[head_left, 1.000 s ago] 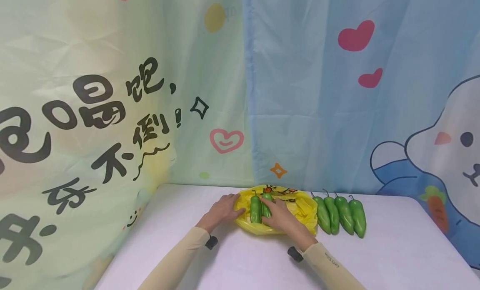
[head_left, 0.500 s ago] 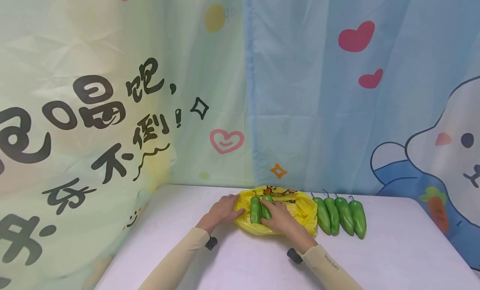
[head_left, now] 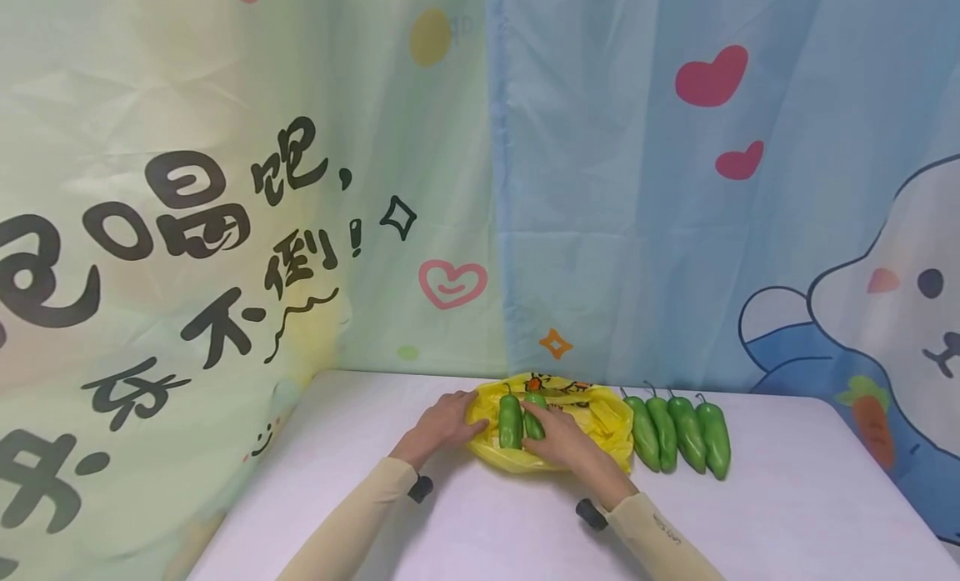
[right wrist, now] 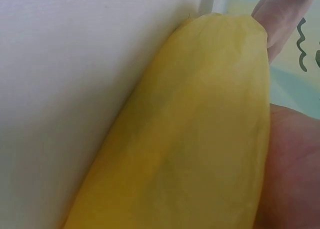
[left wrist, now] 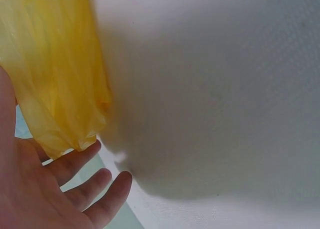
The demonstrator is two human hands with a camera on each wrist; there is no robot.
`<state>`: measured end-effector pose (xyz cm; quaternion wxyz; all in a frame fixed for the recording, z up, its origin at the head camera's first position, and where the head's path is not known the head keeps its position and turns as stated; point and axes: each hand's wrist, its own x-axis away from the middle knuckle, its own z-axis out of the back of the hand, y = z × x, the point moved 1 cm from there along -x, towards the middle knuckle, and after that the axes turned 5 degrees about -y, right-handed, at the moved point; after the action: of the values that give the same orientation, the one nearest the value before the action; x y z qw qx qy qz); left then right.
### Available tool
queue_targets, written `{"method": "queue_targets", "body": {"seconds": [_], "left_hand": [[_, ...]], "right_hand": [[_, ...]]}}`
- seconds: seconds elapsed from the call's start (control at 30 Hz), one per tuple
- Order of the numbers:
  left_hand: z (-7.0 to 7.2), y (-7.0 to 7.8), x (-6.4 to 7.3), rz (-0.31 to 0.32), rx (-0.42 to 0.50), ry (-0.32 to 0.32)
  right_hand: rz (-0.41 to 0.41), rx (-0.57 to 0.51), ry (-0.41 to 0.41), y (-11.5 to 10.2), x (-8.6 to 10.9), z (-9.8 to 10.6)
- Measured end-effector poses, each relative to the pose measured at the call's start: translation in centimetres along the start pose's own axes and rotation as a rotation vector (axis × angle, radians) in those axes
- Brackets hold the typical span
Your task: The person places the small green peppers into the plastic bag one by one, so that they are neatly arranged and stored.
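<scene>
A yellow plastic bag (head_left: 498, 458) lies spread with its mouth up near the back of the table. My left hand (head_left: 448, 418) holds its left rim between thumb and fingers; in the left wrist view the other fingers (left wrist: 107, 201) are spread outside the yellow film. Two green peppers lie inside the bag, side by side. The left pepper (head_left: 511, 423) is untouched. My right hand (head_left: 562, 439) reaches over the front rim and grips the other pepper (head_left: 535, 406), which it partly covers. In the right wrist view the bag's wall (right wrist: 190, 129) hides the fingertips.
Several more green peppers (head_left: 686, 431) lie in a row on the white table (head_left: 495, 531), just right of the bag, stems toward the back. A printed curtain (head_left: 577, 189) hangs behind and to the left of the table.
Both hands, the bag and the peppers stay practically where they were. Only a very slight shift of the head view shows.
</scene>
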<state>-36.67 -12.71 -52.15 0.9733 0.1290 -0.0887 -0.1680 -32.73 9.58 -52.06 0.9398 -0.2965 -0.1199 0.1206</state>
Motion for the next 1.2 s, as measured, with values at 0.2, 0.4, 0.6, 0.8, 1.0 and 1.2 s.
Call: {"method": "queue_targets", "body": {"seconds": [0.2, 0.4, 0.6, 0.8, 1.0, 1.2], "left_hand": [[-0.1, -0.1, -0.1, 0.005, 0.003, -0.004], [-0.3, -0.3, -0.1, -0.004, 0.007, 0.000], [-0.3, -0.3, -0.1, -0.002, -0.001, -0.007], [-0.2, -0.1, 0.0, -0.003, -0.008, -0.005], [-0.2, -0.1, -0.1, -0.003, -0.005, -0.005], [-0.2, -0.1, -0.1, -0.012, -0.016, -0.004]], "right_hand": [[-0.015, -0.014, -0.039, 0.0, 0.6, 0.5], [0.009, -0.002, -0.025, -0.1, 1.1, 0.8], [0.051, 0.000, 0.033, -0.4, 1.7, 1.4], [0.091, 0.072, 0.093, -0.4, 2.4, 1.9], [0.119, 0.132, 0.127, 0.2, 3.1, 2.1], [0.131, 0.131, 0.147, 1.1, 3.8, 2.2]]}}
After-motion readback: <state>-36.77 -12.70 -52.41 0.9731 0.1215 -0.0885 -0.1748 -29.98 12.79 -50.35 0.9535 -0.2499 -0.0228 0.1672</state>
